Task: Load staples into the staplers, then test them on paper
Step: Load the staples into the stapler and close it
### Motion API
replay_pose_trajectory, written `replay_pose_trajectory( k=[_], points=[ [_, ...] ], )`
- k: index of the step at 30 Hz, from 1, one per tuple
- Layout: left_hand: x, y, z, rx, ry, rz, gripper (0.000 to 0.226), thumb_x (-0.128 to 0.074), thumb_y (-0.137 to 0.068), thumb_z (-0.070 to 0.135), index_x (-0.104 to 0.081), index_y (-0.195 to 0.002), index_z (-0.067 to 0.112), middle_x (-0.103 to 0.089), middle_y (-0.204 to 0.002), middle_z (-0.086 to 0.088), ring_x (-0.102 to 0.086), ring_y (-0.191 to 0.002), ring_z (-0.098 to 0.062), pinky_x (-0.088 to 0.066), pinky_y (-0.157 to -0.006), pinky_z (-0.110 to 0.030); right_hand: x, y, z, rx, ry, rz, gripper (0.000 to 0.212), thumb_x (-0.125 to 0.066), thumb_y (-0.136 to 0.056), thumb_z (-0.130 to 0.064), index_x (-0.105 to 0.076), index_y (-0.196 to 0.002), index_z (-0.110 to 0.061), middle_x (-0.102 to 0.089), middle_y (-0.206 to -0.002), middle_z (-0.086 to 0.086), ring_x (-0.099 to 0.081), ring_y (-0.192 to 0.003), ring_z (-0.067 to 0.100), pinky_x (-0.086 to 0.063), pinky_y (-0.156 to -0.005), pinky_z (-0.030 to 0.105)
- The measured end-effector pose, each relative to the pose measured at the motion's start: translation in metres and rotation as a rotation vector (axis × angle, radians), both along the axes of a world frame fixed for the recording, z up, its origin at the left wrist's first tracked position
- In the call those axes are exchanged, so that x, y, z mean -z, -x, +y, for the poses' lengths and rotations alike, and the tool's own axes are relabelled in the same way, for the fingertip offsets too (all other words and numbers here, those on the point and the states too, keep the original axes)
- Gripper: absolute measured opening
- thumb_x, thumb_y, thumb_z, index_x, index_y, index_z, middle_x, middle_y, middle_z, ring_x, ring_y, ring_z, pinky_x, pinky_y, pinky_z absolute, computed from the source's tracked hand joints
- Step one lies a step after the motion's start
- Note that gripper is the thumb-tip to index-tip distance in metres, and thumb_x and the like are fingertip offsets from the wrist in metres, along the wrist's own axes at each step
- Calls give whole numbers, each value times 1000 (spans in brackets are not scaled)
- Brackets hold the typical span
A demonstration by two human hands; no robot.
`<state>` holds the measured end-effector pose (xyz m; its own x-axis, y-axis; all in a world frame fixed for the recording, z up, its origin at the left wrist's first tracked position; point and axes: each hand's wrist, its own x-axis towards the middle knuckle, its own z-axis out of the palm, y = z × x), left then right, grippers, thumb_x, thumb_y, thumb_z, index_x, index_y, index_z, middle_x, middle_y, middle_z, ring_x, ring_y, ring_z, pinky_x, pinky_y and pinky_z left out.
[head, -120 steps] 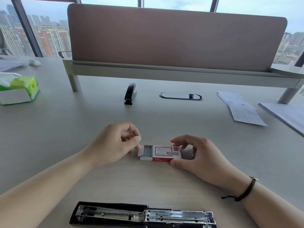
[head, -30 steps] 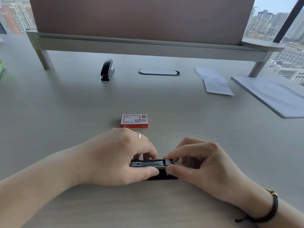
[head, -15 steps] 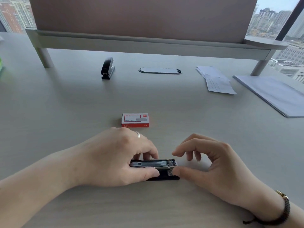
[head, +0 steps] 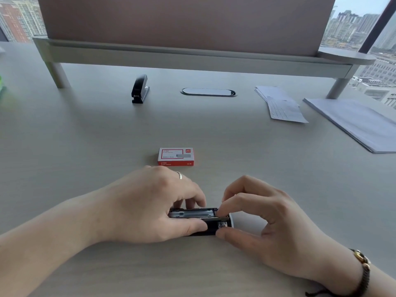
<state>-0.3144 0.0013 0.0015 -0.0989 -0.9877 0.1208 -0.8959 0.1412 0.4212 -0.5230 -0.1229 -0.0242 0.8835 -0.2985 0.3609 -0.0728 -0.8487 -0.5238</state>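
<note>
High-rise buildings are seen through the windows behind a large divider panel, which is carried on a raised shelf along the far side of the table.

All positions below are referred to the red staple box, which lies closed near the table's middle. A flat stack of paper is found well to the right of the box and farther back, with a smaller fan of printed sheets between the stack and the box. An oval cable port is set behind the box. A second stapler, closed, stands behind the box and to its left, untouched.

The open stapler lies just in front of the box, its metal channel exposed. The left hand is wrapped round its body, thumb along the near side, and grips it. The right hand is applied at the right end of the stapler, its fingers curled over the channel tip and its thumb pressed against the near face. Whether staples are pinched between them cannot be told.

Judged risks: a strip seated askew would be caused by the fingers hiding the channel, and a jam would follow on closing. Skin may be nipped if the top is closed with fingertips over the channel. Testing is not yet begun, and the paper is out of easy reach.
</note>
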Motion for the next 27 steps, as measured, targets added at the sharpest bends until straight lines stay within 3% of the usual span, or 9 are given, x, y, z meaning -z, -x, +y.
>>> replay_pose_trajectory(
  k=[19, 22, 27],
  points=[
    [0, -3, -1, -10, -42, -25, 43, -59, -77, 69, -63, -109, 41, -67, -88, 25, -63, -77, 1, -54, -67, -25, -3, -4, 4, -9, 27, 35, 20, -78, -78, -37, -65, -92, -32, -58, -102, -18, -59, -91, 5, -48, -78, 22],
    [-4, -5, -1, -16, -99, -52, 51, -57, -73, 74, -55, -116, 47, -66, -95, 28, -61, -83, 1, -51, -71, -19, -3, -3, 4, 29, 17, 42, 27, -78, -76, -37, -58, -94, -37, -59, -100, -19, -57, -91, 5, -43, -76, 14],
    [-17, -15, 5, -67, -282, -83, 56, -68, -67, 72, -45, -115, 56, -59, -101, 28, -57, -88, 1, -48, -69, -13, 1, -3, 1, 80, -10, 104, 34, -74, -75, -48, -53, -101, -40, -58, -96, -20, -54, -91, 4, -41, -76, 12]
  ],
)
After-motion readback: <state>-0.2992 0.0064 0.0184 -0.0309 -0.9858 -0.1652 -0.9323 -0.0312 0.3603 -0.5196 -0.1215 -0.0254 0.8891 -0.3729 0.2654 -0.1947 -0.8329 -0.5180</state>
